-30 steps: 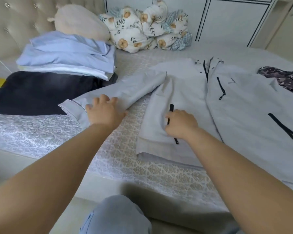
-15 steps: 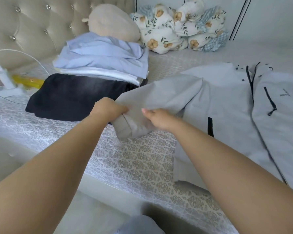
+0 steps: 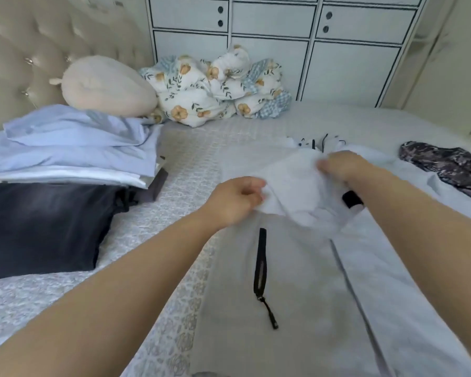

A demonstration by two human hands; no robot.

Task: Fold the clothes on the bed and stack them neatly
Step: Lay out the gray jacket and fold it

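Counts:
- 1 bed [image 3: 191,159], 1 tufted headboard [image 3: 25,50]
- 2 hands: left hand [image 3: 233,200], right hand [image 3: 343,165]
- 1 grey jacket [image 3: 297,281] spread flat, 2 black zipper pockets showing on it
- 1 stack of folded clothes [image 3: 71,148], at least 3 items; exact number unclear
- 1 dark patterned garment [image 3: 446,170]
- 1 cream plush pillow [image 3: 106,87]
- 1 floral bedding bundle [image 3: 215,85]
- 1 white cabinet [image 3: 283,36]
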